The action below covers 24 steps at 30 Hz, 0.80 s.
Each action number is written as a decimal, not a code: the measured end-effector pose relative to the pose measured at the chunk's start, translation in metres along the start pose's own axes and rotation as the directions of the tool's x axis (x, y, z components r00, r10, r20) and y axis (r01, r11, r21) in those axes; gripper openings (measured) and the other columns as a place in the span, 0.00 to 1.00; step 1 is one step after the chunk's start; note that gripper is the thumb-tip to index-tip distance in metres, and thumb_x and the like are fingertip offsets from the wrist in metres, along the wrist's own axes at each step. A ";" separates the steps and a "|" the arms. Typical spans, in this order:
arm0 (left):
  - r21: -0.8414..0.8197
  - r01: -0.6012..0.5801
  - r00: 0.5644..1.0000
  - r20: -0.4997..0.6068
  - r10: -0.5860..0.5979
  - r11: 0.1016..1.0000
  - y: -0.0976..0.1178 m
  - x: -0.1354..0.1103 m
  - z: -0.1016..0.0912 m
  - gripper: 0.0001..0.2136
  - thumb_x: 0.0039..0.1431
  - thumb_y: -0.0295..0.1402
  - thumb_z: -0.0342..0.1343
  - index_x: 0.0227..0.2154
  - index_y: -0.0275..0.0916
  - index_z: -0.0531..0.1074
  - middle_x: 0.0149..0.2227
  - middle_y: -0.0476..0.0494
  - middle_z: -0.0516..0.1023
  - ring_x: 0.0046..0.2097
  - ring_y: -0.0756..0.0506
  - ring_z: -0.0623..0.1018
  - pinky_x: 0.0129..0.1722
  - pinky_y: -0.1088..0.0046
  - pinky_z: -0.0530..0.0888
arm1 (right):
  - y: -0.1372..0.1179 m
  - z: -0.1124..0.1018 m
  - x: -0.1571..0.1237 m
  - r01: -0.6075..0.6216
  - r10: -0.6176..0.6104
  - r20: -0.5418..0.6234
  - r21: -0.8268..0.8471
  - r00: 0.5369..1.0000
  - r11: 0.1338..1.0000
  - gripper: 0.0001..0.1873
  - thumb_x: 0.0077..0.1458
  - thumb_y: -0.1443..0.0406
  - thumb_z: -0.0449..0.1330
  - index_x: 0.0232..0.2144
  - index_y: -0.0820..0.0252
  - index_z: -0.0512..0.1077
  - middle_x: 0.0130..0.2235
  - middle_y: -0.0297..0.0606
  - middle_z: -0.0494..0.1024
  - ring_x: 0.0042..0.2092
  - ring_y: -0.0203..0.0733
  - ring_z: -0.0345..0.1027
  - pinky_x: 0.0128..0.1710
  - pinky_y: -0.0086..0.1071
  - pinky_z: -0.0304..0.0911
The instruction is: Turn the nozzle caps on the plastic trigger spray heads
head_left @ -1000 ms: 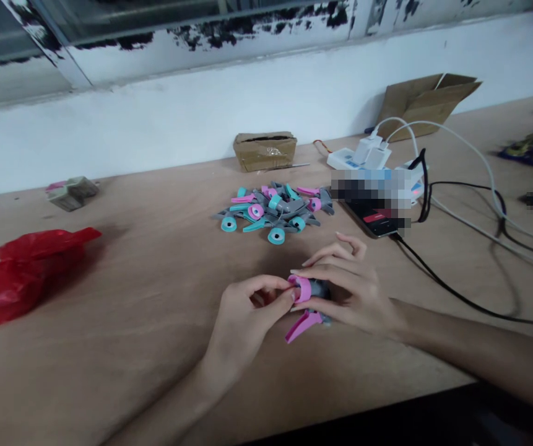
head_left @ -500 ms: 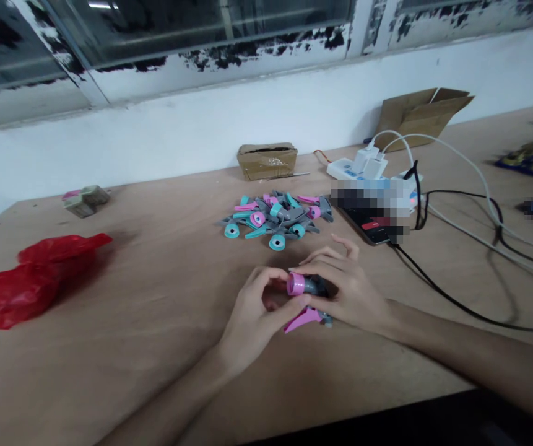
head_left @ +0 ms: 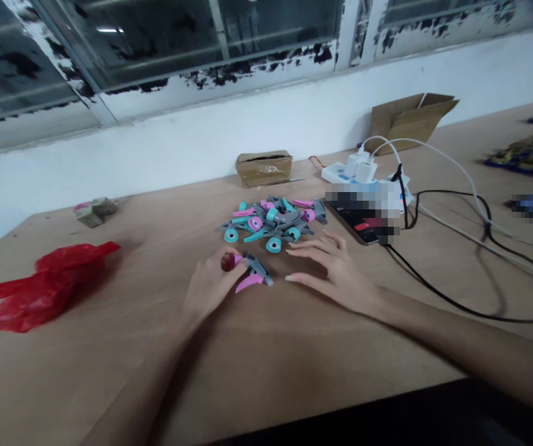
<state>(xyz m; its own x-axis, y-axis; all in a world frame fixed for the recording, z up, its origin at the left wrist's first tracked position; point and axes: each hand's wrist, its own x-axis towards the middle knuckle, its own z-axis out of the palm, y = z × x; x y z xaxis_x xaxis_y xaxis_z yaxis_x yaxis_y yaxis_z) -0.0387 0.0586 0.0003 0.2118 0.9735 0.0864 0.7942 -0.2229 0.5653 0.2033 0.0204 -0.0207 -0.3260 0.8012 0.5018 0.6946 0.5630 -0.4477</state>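
My left hand (head_left: pixel 209 284) pinches a grey and pink trigger spray head (head_left: pixel 259 267) by its pink collar, with the grey body and pink trigger pointing right, low over the table. To its right, my right hand (head_left: pixel 343 275) is apart from it, fingers stretched and spread, holding nothing. Just beyond both hands lies a pile of similar spray heads (head_left: pixel 285 218), grey with pink or teal collars and triggers.
A crumpled red plastic bag (head_left: pixel 57 272) lies at left, small blocks (head_left: pixel 95 212) behind it. Along the wall stand a small carton (head_left: pixel 264 170) and an open cardboard box (head_left: pixel 405 127). A power strip (head_left: pixel 335 172), cables and a phone (head_left: pixel 356 217) occupy the right.
My right hand has let go of the spray head and opened. My left hand has carried it leftward and slightly away from me. The view has shifted a little.
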 end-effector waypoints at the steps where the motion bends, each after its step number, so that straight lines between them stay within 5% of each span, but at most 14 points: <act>1: 0.068 0.000 1.000 -0.013 0.001 0.998 -0.003 0.002 -0.005 0.11 0.54 0.43 0.50 0.32 0.42 0.70 0.29 0.49 0.74 0.33 0.44 0.74 0.32 0.70 0.68 | 0.001 0.000 0.000 -0.010 0.010 -0.003 0.003 1.000 1.000 0.18 0.54 0.54 0.55 0.46 0.53 0.67 0.47 0.35 0.72 0.52 0.40 0.62 0.59 0.46 0.39; 5: 0.276 -0.004 0.987 -0.153 0.048 0.961 -0.003 0.003 -0.014 0.09 0.52 0.39 0.53 0.34 0.41 0.71 0.35 0.44 0.74 0.38 0.42 0.74 0.34 0.67 0.69 | 0.005 0.002 0.002 -0.028 0.028 -0.028 0.008 0.999 1.000 0.16 0.54 0.54 0.55 0.42 0.53 0.68 0.45 0.35 0.73 0.51 0.40 0.63 0.58 0.46 0.40; 10: 0.299 -0.107 0.929 -0.309 0.202 0.948 0.010 -0.005 -0.007 0.09 0.57 0.36 0.50 0.37 0.40 0.71 0.41 0.43 0.74 0.44 0.42 0.73 0.42 0.66 0.68 | 0.009 0.002 0.003 -0.048 0.048 -0.056 0.001 0.997 0.999 0.14 0.55 0.55 0.55 0.41 0.53 0.69 0.43 0.34 0.73 0.50 0.39 0.64 0.57 0.45 0.42; 20: 0.618 -0.347 0.886 -0.029 0.462 0.705 0.042 0.032 0.026 0.08 0.59 0.32 0.49 0.31 0.35 0.72 0.33 0.40 0.77 0.38 0.40 0.74 0.42 0.59 0.63 | 0.015 0.006 0.006 -0.071 0.073 -0.087 0.017 0.994 0.997 0.09 0.54 0.58 0.57 0.37 0.54 0.70 0.40 0.32 0.75 0.46 0.38 0.66 0.55 0.43 0.44; 24: 0.640 -0.397 0.863 0.017 0.505 0.658 0.047 0.033 0.025 0.12 0.60 0.28 0.46 0.27 0.34 0.73 0.30 0.39 0.76 0.37 0.40 0.74 0.42 0.59 0.62 | 0.017 0.007 0.007 -0.044 0.042 -0.109 -0.015 0.993 0.999 0.12 0.53 0.56 0.57 0.39 0.53 0.69 0.41 0.34 0.74 0.47 0.40 0.65 0.54 0.43 0.46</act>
<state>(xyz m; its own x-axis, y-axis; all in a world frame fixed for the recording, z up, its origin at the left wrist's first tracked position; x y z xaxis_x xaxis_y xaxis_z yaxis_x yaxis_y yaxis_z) 0.0199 0.0788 0.0096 0.5934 0.7268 0.3457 0.8027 -0.5660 -0.1879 0.2084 0.0370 -0.0304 -0.2252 0.7972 0.5601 0.7179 0.5244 -0.4578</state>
